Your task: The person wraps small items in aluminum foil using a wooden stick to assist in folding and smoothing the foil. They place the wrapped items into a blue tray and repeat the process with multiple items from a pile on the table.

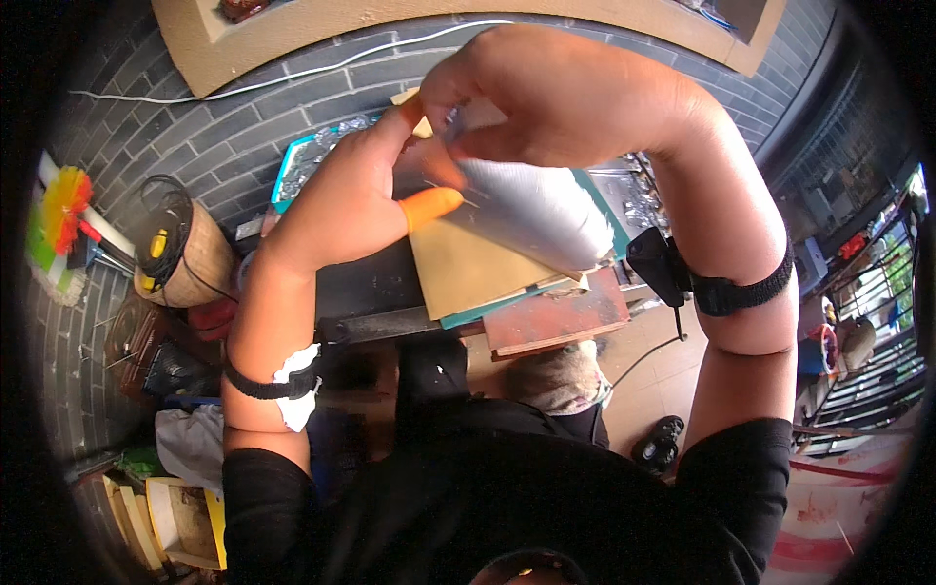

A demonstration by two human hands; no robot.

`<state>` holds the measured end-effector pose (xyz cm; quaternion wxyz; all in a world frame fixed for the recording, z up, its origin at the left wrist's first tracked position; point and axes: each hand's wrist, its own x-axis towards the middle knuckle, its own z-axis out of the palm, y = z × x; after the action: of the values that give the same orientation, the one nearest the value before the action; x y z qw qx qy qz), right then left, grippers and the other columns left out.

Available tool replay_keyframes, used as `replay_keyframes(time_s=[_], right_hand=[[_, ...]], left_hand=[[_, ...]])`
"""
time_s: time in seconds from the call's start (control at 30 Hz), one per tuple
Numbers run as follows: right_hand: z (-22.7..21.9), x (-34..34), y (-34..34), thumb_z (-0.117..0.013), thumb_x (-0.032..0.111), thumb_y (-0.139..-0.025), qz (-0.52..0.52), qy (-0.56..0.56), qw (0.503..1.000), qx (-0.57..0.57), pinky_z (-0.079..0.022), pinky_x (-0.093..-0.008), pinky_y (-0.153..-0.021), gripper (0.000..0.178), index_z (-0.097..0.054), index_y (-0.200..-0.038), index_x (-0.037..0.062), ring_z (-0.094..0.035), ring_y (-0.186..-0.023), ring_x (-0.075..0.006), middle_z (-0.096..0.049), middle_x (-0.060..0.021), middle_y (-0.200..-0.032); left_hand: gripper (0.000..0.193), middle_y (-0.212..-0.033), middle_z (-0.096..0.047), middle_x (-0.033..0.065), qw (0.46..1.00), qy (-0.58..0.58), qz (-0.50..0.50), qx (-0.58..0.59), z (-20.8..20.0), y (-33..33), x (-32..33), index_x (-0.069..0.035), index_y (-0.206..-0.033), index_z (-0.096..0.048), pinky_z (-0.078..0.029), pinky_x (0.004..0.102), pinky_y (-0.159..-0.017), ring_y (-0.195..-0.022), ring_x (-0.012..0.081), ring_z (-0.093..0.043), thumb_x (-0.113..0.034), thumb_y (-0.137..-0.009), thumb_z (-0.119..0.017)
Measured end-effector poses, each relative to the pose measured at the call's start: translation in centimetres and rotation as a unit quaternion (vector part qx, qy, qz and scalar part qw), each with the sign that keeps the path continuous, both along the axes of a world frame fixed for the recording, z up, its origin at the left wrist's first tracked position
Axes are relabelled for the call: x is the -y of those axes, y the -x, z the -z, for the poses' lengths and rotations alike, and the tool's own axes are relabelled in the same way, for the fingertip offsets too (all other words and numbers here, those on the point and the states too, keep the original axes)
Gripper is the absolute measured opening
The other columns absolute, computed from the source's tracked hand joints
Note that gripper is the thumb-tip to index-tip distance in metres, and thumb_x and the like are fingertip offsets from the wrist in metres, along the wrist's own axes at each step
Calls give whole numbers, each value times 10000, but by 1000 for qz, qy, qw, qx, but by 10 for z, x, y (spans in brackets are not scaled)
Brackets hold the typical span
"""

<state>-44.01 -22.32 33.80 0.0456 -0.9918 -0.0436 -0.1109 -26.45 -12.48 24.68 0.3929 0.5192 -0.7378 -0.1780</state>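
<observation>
Both hands are raised close together over a work table. My left hand [341, 200] has orange finger cots; its thumb points right, and the other fingertips are smeared by motion. Thin, hair-like lines show beside the thumb tip. My right hand [575, 93] curls inward above it with closed fingers, around something small and shiny that I cannot make out. Beneath them lies a silvery-grey rounded bundle [546, 219], partly hidden by the hands. It rests on a tan sheet [463, 268] over a teal board.
A teal tray [281, 175] with shiny pieces stands by the grey brick wall. More shiny pieces lie at right. A reddish board [561, 312] juts from the table's near edge. At left are a wooden bucket [200, 258] with black cable and a colourful brush [66, 210].
</observation>
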Motion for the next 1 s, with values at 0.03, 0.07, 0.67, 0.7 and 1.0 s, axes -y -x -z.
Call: replay_keyframes(time_s=[0.03, 0.07, 0.67, 0.7, 1.0], right_hand=[[5, 4, -8, -649, 111, -824, 27, 37, 998, 39, -496, -342, -703, 212, -615, -1003, 1, -634, -777, -246, -648, -156, -867], [14, 11, -11, -644, 111, -833, 34, 34, 994, 96, -503, -338, -719, 223, -611, -1026, 4, -636, -800, -243, -647, -153, -901], [193, 53, 64, -689, 77, -761, 297, -217, 930, -8, -484, -335, -602, 147, -597, -845, -1, -616, -678, -253, -612, -151, -820], [204, 55, 62, -706, 88, -745, 297, -212, 931, -9, -483, -350, -611, 176, -586, -838, -1, -614, -685, -272, -616, -156, -824], [225, 52, 48, -681, 71, -718, 326, -238, 913, -67, -485, -374, -642, 163, -577, -828, 11, -619, -718, -326, -623, -173, -763]], left_hand=[[712, -1169, -601, 124, 998, 58, -25, 9, 10, -12, 2, -65, -1396, -353, -436, 314, -925, -1043, 229, -600, -28, -763, -679], [656, -1172, -600, 106, 992, 115, -42, 16, 21, -20, 5, -55, -1373, -394, -433, 302, -920, -1046, 211, -591, -4, -775, -656], [339, -875, -660, 81, 864, -195, -405, -226, 226, -235, -55, 12, -1019, -581, -484, 281, -653, -730, 151, -625, -106, -723, -697], [314, -848, -665, 83, 863, -194, -410, -223, 238, -246, -58, 5, -986, -612, -490, 283, -630, -708, 148, -629, -108, -709, -708], [456, -959, -653, 109, 856, -288, -392, -175, 265, -278, -64, 42, -1162, -547, -509, 303, -683, -763, 167, -629, -75, -742, -679]])
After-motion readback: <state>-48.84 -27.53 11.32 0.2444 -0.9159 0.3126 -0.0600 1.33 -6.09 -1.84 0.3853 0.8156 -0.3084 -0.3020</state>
